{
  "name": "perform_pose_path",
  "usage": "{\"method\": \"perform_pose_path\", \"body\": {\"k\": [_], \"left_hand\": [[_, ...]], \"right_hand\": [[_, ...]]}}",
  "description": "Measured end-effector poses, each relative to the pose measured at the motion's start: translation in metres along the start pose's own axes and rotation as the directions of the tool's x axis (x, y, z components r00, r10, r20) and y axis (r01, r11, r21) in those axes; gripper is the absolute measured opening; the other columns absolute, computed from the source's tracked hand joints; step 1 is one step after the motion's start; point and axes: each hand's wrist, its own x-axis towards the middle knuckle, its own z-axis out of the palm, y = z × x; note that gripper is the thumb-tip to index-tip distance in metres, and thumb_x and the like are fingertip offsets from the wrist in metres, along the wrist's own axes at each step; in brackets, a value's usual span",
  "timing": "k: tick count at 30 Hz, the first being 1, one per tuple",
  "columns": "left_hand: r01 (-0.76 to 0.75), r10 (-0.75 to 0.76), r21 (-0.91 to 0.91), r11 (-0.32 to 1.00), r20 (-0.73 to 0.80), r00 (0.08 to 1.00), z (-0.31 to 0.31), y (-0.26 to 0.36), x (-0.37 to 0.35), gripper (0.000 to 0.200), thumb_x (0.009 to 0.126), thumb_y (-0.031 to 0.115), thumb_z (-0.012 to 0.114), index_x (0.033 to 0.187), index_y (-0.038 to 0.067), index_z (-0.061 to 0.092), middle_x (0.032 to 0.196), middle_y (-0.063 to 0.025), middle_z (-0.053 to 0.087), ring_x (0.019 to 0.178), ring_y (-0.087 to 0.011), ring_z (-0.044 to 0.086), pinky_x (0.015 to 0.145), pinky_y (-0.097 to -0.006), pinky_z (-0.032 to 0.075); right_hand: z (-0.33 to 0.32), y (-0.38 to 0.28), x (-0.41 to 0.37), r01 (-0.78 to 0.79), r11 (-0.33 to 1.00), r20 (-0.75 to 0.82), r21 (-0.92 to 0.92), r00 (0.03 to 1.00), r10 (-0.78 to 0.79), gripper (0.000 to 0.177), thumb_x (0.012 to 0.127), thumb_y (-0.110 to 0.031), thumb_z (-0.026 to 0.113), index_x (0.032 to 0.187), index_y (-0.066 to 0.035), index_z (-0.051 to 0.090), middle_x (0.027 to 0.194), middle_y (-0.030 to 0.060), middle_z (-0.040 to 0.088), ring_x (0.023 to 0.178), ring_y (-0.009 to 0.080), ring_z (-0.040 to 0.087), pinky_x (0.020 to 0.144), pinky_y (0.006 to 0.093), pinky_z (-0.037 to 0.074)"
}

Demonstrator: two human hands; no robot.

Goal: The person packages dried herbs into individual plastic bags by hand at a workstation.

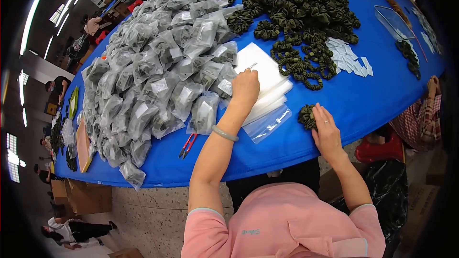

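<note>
My left hand (245,87), with a bangle on its wrist, is closed at the left edge of a stack of clear plastic bags (267,79). Its fingertips are partly hidden against the top bag. Near the table's front edge, my right hand (327,131) has its thumb and fingers around the side of a dark green scrunchie (306,116), which lies on the blue cloth. One printed plastic bag (269,124) sticks out at the stack's near end. Beyond the stack lies a heap of loose green scrunchies (301,5).
A large mound of bagged scrunchies (158,62) covers the left of the blue table (282,157). Red-handled thread snips (188,146) lie before it. White labels (345,55) are scattered at right. Another person's hand (433,87) shows at the far right edge.
</note>
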Motion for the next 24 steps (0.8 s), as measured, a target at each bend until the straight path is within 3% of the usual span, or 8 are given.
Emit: {"method": "perform_pose_path", "body": {"k": [2, 4, 7, 10, 14, 17, 20, 24], "left_hand": [[-0.016, 0.009, -0.066, 0.998, -0.100, 0.995, -0.012, 0.007, -0.001, 0.006, 0.077, 0.004, 0.060, 0.072, 0.000, 0.061, 0.071, -0.0152, 0.060, 0.059, -0.0322, 0.058, 0.055, -0.0389, 0.050], [-0.072, 0.067, -0.067, 0.995, -0.074, 0.995, -0.031, 0.028, -0.013, 0.003, 0.073, 0.004, 0.059, 0.076, 0.002, 0.059, 0.078, -0.0160, 0.059, 0.063, -0.0290, 0.056, 0.054, -0.0384, 0.051], [-0.189, 0.172, -0.148, 0.971, -0.120, 0.978, -0.042, 0.065, -0.039, 0.006, 0.075, 0.004, 0.061, 0.078, 0.003, 0.055, 0.080, -0.0154, 0.056, 0.068, -0.0284, 0.055, 0.056, -0.0370, 0.049], [-0.124, 0.107, -0.161, 0.979, -0.110, 0.988, -0.043, 0.075, -0.051, 0.010, 0.074, 0.004, 0.064, 0.078, 0.003, 0.055, 0.082, -0.0146, 0.057, 0.072, -0.0284, 0.056, 0.062, -0.0354, 0.050], [0.090, -0.171, -0.337, 0.937, -0.216, 0.961, -0.056, 0.047, -0.040, 0.005, 0.075, 0.004, 0.065, 0.077, 0.004, 0.061, 0.076, -0.0092, 0.062, 0.070, -0.0268, 0.059, 0.062, -0.0346, 0.049], [0.017, -0.056, -0.335, 0.942, -0.109, 0.992, -0.054, 0.051, -0.047, 0.006, 0.078, 0.004, 0.063, 0.077, 0.003, 0.057, 0.076, -0.0115, 0.059, 0.069, -0.0280, 0.057, 0.056, -0.0366, 0.050], [0.014, -0.038, -0.380, 0.925, -0.054, 0.998, -0.052, 0.069, -0.060, 0.006, 0.075, 0.004, 0.067, 0.075, 0.004, 0.061, 0.074, -0.0089, 0.062, 0.066, -0.0262, 0.058, 0.061, -0.0344, 0.050], [-0.020, 0.018, -0.343, 0.939, -0.011, 1.000, -0.045, 0.080, -0.072, 0.006, 0.075, 0.003, 0.066, 0.074, 0.004, 0.060, 0.074, -0.0091, 0.061, 0.066, -0.0269, 0.058, 0.060, -0.0353, 0.050]], "right_hand": [[-0.009, 0.005, 0.005, -0.059, 0.975, -0.029, 0.216, 0.997, 0.067, 0.062, 0.082, 0.001, 0.063, 0.140, 0.003, 0.044, 0.135, 0.0227, 0.055, 0.121, 0.0353, 0.056, 0.095, 0.0365, 0.050], [-0.037, -0.014, 0.018, -0.361, 0.710, 0.093, 0.605, 0.917, 0.387, 0.055, 0.085, 0.003, 0.055, 0.139, 0.002, 0.046, 0.128, 0.0182, 0.060, 0.112, 0.0261, 0.060, 0.093, 0.0317, 0.050], [-0.042, -0.035, 0.022, -0.270, 0.472, 0.091, 0.839, 0.926, 0.367, 0.050, 0.088, 0.002, 0.052, 0.138, 0.003, 0.048, 0.125, 0.0143, 0.061, 0.105, 0.0206, 0.060, 0.094, 0.0286, 0.047], [-0.029, -0.045, 0.025, -0.160, 0.391, 0.046, 0.906, 0.958, 0.284, 0.049, 0.088, 0.001, 0.053, 0.137, 0.004, 0.048, 0.124, 0.0136, 0.061, 0.105, 0.0205, 0.060, 0.095, 0.0277, 0.046], [-0.009, -0.030, 0.020, -0.272, 0.070, 0.232, 0.960, 0.909, 0.346, 0.047, 0.090, -0.001, 0.052, 0.136, 0.005, 0.047, 0.124, 0.0139, 0.061, 0.108, 0.0202, 0.060, 0.097, 0.0282, 0.046], [-0.016, -0.039, 0.021, -0.237, -0.024, 0.225, 0.971, 0.875, 0.428, 0.046, 0.091, -0.002, 0.053, 0.136, 0.005, 0.048, 0.124, 0.0139, 0.061, 0.107, 0.0199, 0.060, 0.097, 0.0279, 0.045], [-0.015, -0.045, 0.009, -0.208, -0.030, 0.199, 0.978, 0.870, 0.451, 0.046, 0.092, -0.002, 0.054, 0.137, 0.004, 0.047, 0.124, 0.0137, 0.061, 0.108, 0.0203, 0.060, 0.096, 0.0280, 0.046], [-0.017, -0.048, -0.005, -0.155, 0.268, 0.018, 0.951, 0.892, 0.452, 0.050, 0.092, -0.003, 0.055, 0.140, 0.003, 0.045, 0.126, 0.0139, 0.060, 0.110, 0.0195, 0.059, 0.097, 0.0275, 0.045]]}}
